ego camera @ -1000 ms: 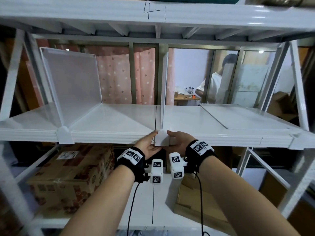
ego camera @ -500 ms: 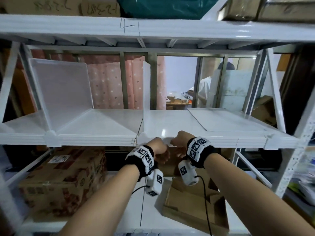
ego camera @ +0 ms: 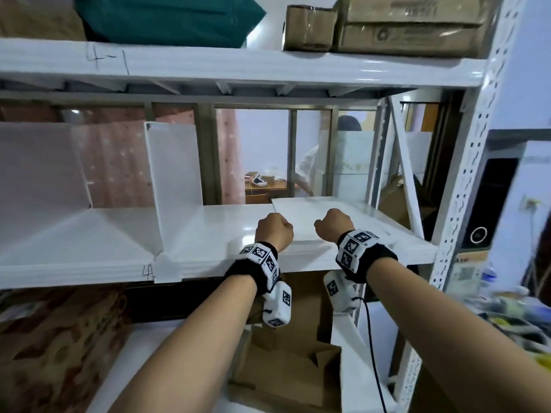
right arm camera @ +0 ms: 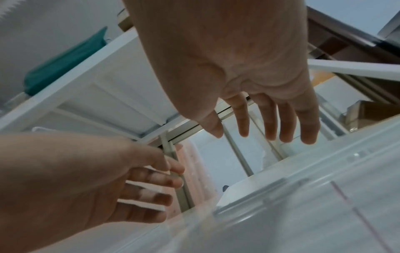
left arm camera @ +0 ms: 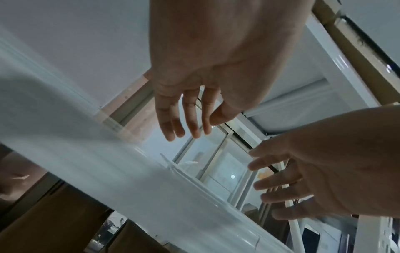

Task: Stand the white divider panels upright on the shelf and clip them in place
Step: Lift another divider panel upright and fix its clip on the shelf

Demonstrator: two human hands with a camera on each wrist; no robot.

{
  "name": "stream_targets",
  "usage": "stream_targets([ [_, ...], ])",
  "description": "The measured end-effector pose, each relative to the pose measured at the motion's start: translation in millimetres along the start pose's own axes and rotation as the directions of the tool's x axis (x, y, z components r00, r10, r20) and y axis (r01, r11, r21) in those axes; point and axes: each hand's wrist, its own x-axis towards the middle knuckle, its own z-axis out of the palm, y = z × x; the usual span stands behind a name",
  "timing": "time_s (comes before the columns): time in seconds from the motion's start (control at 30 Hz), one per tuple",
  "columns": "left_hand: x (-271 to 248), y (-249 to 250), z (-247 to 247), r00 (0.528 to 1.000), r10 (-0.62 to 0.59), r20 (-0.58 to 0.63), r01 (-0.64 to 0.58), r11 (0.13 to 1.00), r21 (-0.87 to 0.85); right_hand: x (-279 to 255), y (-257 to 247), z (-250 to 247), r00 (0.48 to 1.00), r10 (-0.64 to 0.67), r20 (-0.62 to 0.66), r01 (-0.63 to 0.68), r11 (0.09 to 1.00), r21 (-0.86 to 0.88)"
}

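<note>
On the white shelf (ego camera: 223, 228) two white divider panels stand upright. One is at the far left (ego camera: 38, 174). The other is in the middle (ego camera: 176, 180), with a white clip (ego camera: 167, 268) at its front foot. A third panel (ego camera: 378, 219) lies flat on the right part of the shelf. My left hand (ego camera: 272, 228) and right hand (ego camera: 334, 223) are side by side over that flat panel's near edge. The wrist views show the left hand's fingers (left arm camera: 184, 119) and the right hand's fingers (right arm camera: 270, 123) loosely stretched out, holding nothing.
Cardboard boxes (ego camera: 387, 25) and a teal bag (ego camera: 167, 19) sit on the shelf above. The rack's perforated post (ego camera: 465, 189) stands at the right. Below are a patterned carton (ego camera: 59, 338) and an open carton (ego camera: 283, 368). A person (ego camera: 313, 162) is behind the glass.
Both hands have let go of the clip at the middle divider's foot and moved right, to above the flat panel. The view has swung right with them.
</note>
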Motion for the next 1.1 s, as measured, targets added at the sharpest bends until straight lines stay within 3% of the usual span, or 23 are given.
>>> stream_targets([
  [0.13,20,5,28,0.995,0.003,0.096,-0.012,0.995,0.096,24,20,-10,0.998,0.059,-0.014,-0.059,0.998,-0.027],
  [0.33,57,4,58,0.959,-0.038,0.282,-0.085,0.908,0.41,57,42,-9,0.987,0.151,0.052,-0.135,0.961,-0.24],
  [0.47,81,3,67,0.94,-0.051,0.336,-0.128,0.862,0.49,74,57,-17,0.971,0.234,0.045,-0.198,0.898,-0.392],
  [0.6,82,-1,84,0.887,-0.128,0.444,-0.142,0.839,0.526,92,81,-16,0.964,0.253,0.083,-0.195,0.883,-0.427],
  [0.83,84,4,113,0.901,-0.188,0.392,-0.059,0.841,0.538,123,115,-13,0.958,0.231,0.168,-0.081,0.783,-0.616],
  [0.9,74,17,109,0.917,-0.171,0.359,-0.052,0.844,0.534,188,150,1,0.96,0.19,0.206,-0.03,0.799,-0.601],
  [0.93,69,23,108,0.922,-0.163,0.351,-0.051,0.848,0.528,227,172,11,0.964,0.149,0.221,0.01,0.808,-0.589],
  [1.0,64,32,109,0.934,-0.153,0.321,-0.034,0.86,0.51,249,180,10,0.969,0.11,0.221,0.027,0.841,-0.54],
  [1.1,53,46,116,0.959,-0.152,0.24,0.019,0.878,0.479,212,175,-22,0.98,0.087,0.179,-0.033,0.958,-0.286],
])
